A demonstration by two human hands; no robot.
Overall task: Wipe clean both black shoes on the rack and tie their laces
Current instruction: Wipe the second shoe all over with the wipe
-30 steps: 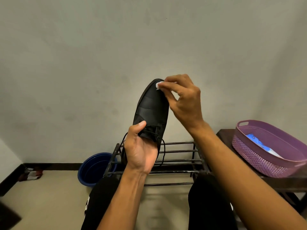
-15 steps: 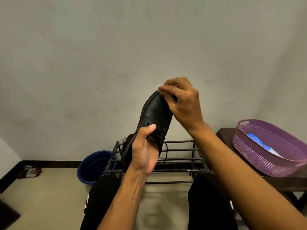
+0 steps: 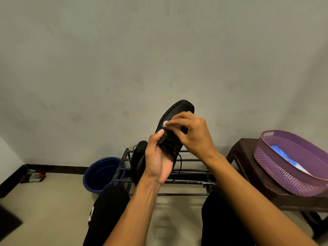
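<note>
Black shoe [image 3: 178,110], held in the air above the rack [image 3: 192,170] with its toe tilted up and away toward the wall [image 3: 124,59] and its upper facing the camera. The left hand [image 3: 158,161] grips it from below at the heel and laced part, palm toward the viewer; its fingers are curled round the far side, and the thumb [image 3: 159,133] lies on the upper beside the eyelets. The right hand [image 3: 194,136] comes in from the right, its fingers [image 3: 178,121] closed in a pinch on a small white wipe [image 3: 165,123] that is pressed against the upper just ahead of the lacing. The laces [image 3: 180,161] hang loose and untied (one loop drops below the left palm, in front of the rack bars).

The second black shoe [image 3: 139,155] stands on the top tier of the rack at its left end, just behind the left hand and partly hidden by it; whether its laces are tied cannot be told. The rack is a dark frame of thin metal bars, set against the wall.

On the floor [image 3: 44,206] to the left of the rack sits a blue basin [image 3: 102,174], touching or nearly touching the frame. Farther left, by the dark skirting, lies a small bundle of cloth [image 3: 32,175]. To the right of the rack stands a dark brown counter [image 3: 248,167] carrying a purple woven-pattern basket [image 3: 284,174], inside which lies a blue-and-white packet [image 3: 282,154]. The person's knees [image 3: 110,205], in black trousers, fill the lower edge on either side of the forearms.
</note>
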